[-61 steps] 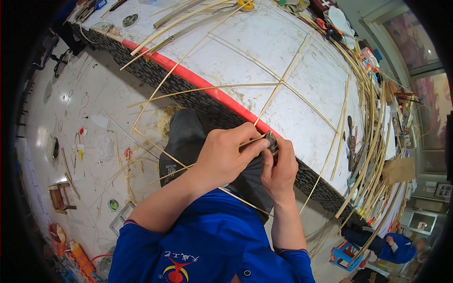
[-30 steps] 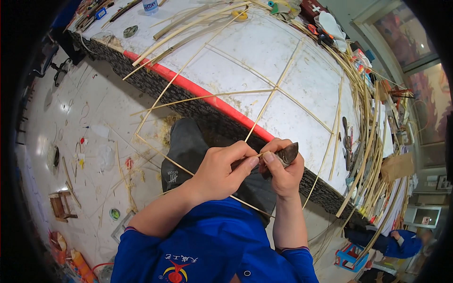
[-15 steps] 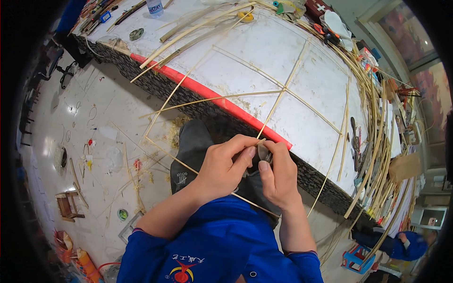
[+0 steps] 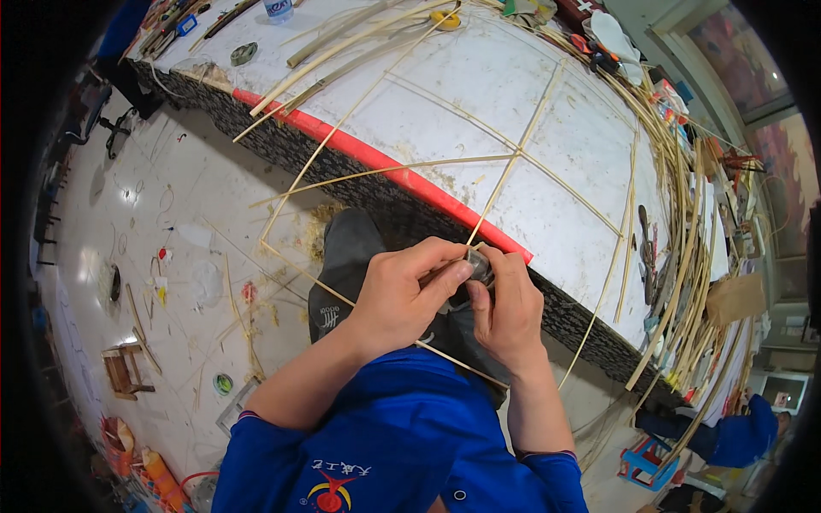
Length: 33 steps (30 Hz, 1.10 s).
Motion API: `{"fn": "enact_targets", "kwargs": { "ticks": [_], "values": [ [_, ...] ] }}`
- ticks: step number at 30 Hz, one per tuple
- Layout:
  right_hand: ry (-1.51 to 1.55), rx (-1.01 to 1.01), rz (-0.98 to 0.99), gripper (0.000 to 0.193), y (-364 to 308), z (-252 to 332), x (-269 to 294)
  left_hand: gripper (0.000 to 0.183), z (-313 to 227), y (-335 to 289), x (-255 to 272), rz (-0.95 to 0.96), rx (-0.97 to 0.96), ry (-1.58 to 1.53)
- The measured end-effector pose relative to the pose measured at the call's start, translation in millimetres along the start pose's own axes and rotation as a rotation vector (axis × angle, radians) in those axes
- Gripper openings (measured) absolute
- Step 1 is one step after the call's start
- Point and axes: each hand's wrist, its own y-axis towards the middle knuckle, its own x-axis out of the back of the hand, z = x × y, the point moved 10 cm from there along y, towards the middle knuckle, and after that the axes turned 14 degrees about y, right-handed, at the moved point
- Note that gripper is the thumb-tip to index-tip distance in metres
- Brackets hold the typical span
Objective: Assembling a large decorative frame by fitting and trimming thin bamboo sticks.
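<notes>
A large frame of thin bamboo strips point(image 4: 542, 94) lies partly on the white worktable point(image 4: 436, 128) and reaches out over my lap. In front of me, at the table's near edge, my left hand point(image 4: 413, 286) pinches a small dark grey piece point(image 4: 478, 265), like a strip or roll of tape, where a bamboo strip ends. From the other side, my right hand point(image 4: 510, 306) closes around the same piece, thumb and fingers bent. The fingers partly hide it and the joint. The frame's near strip passes below both hands.
Red edging point(image 4: 342, 145) runs along the table's front. Bamboo strips point(image 4: 684, 291) are heaped at the right, near dark-handled scissors point(image 4: 643, 224). Yellow tape point(image 4: 445, 20) lies at the back. A wooden stool point(image 4: 126, 374) stands left; a person point(image 4: 742, 441) and blue stool point(image 4: 647, 462) are lower right.
My fingers have shifted slightly around the grey piece, which now shows a darker side. The view has moved a little. The person at lower right has raised an arm.
</notes>
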Motion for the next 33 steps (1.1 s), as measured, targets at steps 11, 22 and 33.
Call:
{"fn": "enact_targets", "kwargs": {
  "ticks": [11, 22, 33],
  "values": [
    [0.0, 0.028, -0.059, 0.044, 0, -3, 0, 0.011, -1, 4, 3, -0.042, 0.009, 0.065],
    [0.176, -0.292, -0.24, 0.029, -8, -64, 41, 0.011, -33, -1, 12, -0.17, -0.241, 0.281],
    [1.013, -0.571, -0.147, 0.01, -9, -46, -7, 0.021, -46, -9, 3, -0.151, -0.401, 0.483]
  ]
}}
